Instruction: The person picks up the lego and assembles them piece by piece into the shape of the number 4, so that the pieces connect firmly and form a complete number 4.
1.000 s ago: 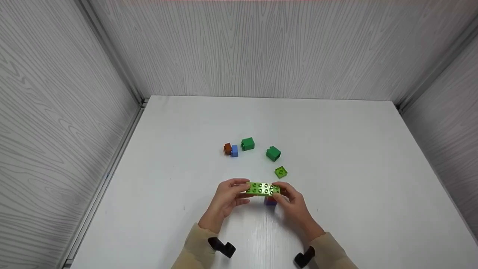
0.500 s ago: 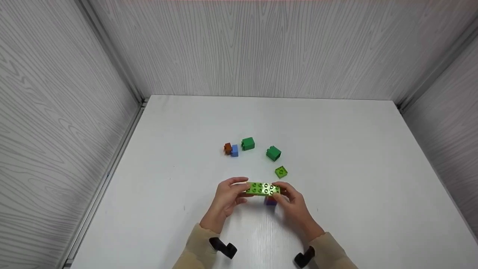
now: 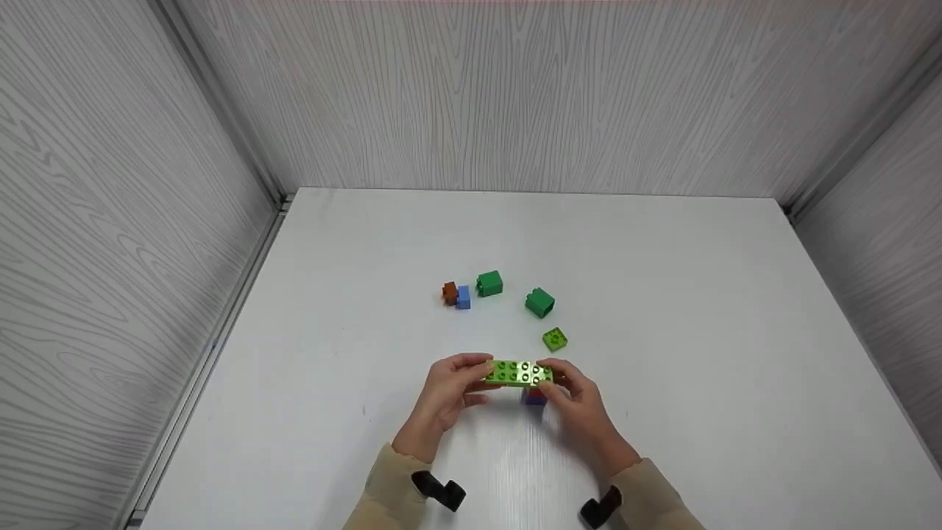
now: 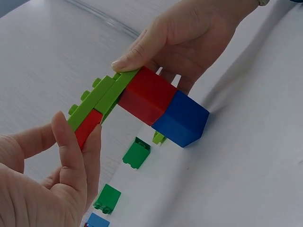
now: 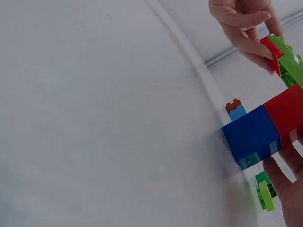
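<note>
Both hands hold one assembly of toy building bricks near the front of the white table (image 3: 353, 427). Along its top run light green bricks (image 3: 513, 372) with studs facing up. My left hand (image 3: 445, 386) pinches the left end between thumb and fingers, where a small red brick (image 4: 88, 127) sits underneath. The right end is gripped by my right hand (image 3: 578, 401), thumb on the light green top. Below that end hang a larger red brick (image 4: 147, 97) and, under it, a blue brick (image 4: 181, 119). The blue brick's lower end is close over the table.
Beyond the hands lie two dark green bricks (image 3: 540, 302), a small light green brick (image 3: 556, 338), and a brown brick (image 3: 450, 293) against a light blue brick (image 3: 464, 297). Grey wood-grain panels (image 3: 471, 96) wall the table at the back and sides.
The left hand's fingers shift slightly around their end. The assembly, the right hand and the loose bricks stay in place.
</note>
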A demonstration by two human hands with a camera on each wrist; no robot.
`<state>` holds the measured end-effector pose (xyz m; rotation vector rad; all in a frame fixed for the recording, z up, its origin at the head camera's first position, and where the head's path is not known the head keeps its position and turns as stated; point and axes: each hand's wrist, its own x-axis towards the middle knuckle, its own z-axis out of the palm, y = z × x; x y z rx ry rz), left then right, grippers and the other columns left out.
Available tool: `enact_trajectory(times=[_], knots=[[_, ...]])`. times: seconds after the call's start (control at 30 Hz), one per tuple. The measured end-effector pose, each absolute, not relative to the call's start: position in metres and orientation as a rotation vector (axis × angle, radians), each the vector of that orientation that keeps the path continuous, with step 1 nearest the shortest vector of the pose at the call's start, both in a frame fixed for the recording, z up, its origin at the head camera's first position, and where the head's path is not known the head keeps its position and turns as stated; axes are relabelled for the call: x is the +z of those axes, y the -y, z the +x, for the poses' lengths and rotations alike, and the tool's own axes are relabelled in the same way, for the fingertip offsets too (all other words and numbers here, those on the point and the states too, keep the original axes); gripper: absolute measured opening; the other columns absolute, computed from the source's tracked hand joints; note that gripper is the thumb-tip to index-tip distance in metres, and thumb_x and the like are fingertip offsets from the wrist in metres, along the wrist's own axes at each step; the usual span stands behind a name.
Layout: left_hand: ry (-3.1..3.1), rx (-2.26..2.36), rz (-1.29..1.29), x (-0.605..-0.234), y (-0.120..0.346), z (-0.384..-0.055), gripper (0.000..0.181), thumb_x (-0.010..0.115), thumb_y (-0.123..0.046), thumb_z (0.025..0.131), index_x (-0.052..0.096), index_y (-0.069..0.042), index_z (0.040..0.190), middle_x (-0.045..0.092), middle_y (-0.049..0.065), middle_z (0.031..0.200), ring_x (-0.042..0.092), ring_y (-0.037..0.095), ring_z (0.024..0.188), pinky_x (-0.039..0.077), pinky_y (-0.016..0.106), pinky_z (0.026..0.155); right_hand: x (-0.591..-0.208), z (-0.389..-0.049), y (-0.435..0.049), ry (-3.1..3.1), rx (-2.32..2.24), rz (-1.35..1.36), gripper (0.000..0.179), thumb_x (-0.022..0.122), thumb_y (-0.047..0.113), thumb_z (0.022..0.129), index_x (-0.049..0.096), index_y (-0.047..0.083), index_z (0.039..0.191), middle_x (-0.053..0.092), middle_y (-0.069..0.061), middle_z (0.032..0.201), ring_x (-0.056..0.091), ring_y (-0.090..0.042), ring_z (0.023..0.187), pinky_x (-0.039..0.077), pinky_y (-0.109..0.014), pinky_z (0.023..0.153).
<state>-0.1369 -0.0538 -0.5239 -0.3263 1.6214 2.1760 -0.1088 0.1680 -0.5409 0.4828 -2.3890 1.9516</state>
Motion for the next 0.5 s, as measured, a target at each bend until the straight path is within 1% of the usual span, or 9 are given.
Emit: enact_trajectory(times=[0.1, 0.27, 0.37, 0.5], knots=[[-1.623, 2.168, -0.313, -0.5231, 0.054, -0.1366, 0.036, 0.071, -0.018, 0.083, 0.062, 0.0, 0.113, 0.063, 0.013, 0.106, 0.067, 0.025, 0.085, 0.054, 0.029, 0.06, -0.5413, -0.1093, -0.1681, 2.381, 1.969, 0.47, 0.03, 0.058, 0.009, 0.092, 0.055, -0.002, 0.12, 0.058, -0.01, 0.107, 0.054, -0.018, 0.097, 0.045, -0.031, 0.087], [-1.636, 2.153, -0.31, -0.5221, 0.054, -0.136, 0.038, 0.071, -0.021, 0.083, 0.061, -0.001, 0.114, 0.063, 0.013, 0.107, 0.066, 0.024, 0.086, 0.054, 0.031, 0.063, -0.5397, -0.1083, -0.1676, 2.41, 1.996, 0.423, 0.032, 0.058, 0.012, 0.092, 0.054, -0.001, 0.122, 0.058, -0.007, 0.11, 0.054, -0.02, 0.1, 0.044, -0.029, 0.088], [-1.624, 2.159, -0.313, -0.5218, 0.0538, -0.1359, 0.039, 0.072, -0.021, 0.082, 0.061, -0.001, 0.114, 0.063, 0.013, 0.107, 0.066, 0.024, 0.085, 0.054, 0.03, 0.062, -0.5387, -0.1075, -0.1674, 2.423, 1.996, 0.405, 0.033, 0.058, 0.014, 0.093, 0.054, 0.0, 0.122, 0.059, -0.005, 0.109, 0.055, -0.021, 0.1, 0.044, -0.028, 0.088], [-1.598, 2.182, -0.298, -0.5232, 0.0536, -0.1364, 0.04, 0.073, -0.017, 0.081, 0.06, 0.001, 0.115, 0.064, 0.013, 0.106, 0.067, 0.024, 0.084, 0.054, 0.03, 0.059, -0.5403, -0.1077, -0.1673, 2.412, 1.979, 0.42, 0.031, 0.058, 0.013, 0.092, 0.055, 0.001, 0.121, 0.059, -0.005, 0.108, 0.055, -0.021, 0.1, 0.044, -0.03, 0.089]])
